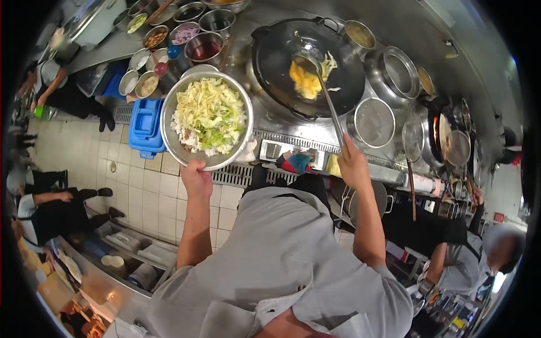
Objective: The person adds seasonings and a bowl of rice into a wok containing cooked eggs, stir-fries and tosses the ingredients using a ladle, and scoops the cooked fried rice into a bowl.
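Observation:
My left hand [197,178] grips the near rim of a metal bowl [167,125], tilted a little toward me. In the bowl lie white rice [182,119] and shredded cabbage [204,97]. My right hand [354,163] is closed around the long handle of a cooking ladle [332,107]. The ladle's head reaches down into a large black wok [276,67], at the yellow egg [306,83]. A few pale shreds [329,62] lie beside the egg. The bowl is held to the left of the wok, apart from it.
Metal containers of ingredients, one with red liquid [204,49], stand at the upper left. A strainer [375,122] and a steel pot [401,72] sit right of the wok. A blue bin [147,127] stands below the counter. A co-worker [451,259] works at the right near a flame.

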A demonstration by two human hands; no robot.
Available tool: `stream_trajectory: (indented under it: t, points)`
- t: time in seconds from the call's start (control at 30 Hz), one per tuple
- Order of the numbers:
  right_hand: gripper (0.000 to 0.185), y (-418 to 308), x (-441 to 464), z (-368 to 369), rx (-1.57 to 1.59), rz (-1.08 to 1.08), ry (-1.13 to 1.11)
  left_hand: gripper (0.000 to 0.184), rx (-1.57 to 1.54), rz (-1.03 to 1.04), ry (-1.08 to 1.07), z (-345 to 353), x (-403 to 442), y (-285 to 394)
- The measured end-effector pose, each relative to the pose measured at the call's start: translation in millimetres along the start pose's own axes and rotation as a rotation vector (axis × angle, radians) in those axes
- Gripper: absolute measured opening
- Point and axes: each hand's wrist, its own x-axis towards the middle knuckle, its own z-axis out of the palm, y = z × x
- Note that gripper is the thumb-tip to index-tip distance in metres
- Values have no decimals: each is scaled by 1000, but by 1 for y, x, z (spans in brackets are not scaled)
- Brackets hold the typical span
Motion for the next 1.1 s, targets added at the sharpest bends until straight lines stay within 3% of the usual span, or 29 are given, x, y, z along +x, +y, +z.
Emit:
stream_trajectory:
  t: [0.07, 0.17, 0.27, 0.37, 0.5, 0.6, 0.63, 0.73, 0.87, 0.9, 1.0, 1.07, 1.1]
  points:
    - [72, -19, 49, 4, -133, 53, 4, 65, -12, -18, -41, 14, 9, 5]
    - [76, 13, 81, 3, -324, 53, 48, 63, 3, -7, -9, 18, 18, 4]
    - [79, 37, 88, 5, -322, 84, 98, 64, 10, -27, -6, 9, 26, 4]
    - [76, 31, 54, 14, -202, 55, 40, 65, 31, 18, 21, 1, 26, 11]
    - [72, -38, -8, -14, -25, 295, -136, 70, -1, 1, 82, -5, 20, 26]
    - [71, -51, -24, -18, 99, 390, -199, 69, 1, 38, 144, -3, 20, 33]
    - [69, -44, -21, -5, 10, 251, -95, 70, 1, 42, 124, -18, 26, 28]
    - [73, -13, 5, 31, -239, 126, -9, 69, -95, 38, 153, -18, 26, 31]
    - [70, -11, 22, 42, -436, 209, -39, 52, -95, 45, 258, -49, 17, 36]
    - [57, -9, 24, 46, -573, -127, 184, 50, -101, 77, 256, -49, 9, 42]
    - [41, -76, 42, 68, -270, -426, 248, 46, -109, 177, 284, -46, -29, 60]
    - [29, -139, 50, 111, 305, -427, -106, 43, -106, 244, 343, -46, -57, 65]
    - [32, -159, 62, 140, 424, -463, -312, 40, -119, 250, 344, -61, -68, 62]
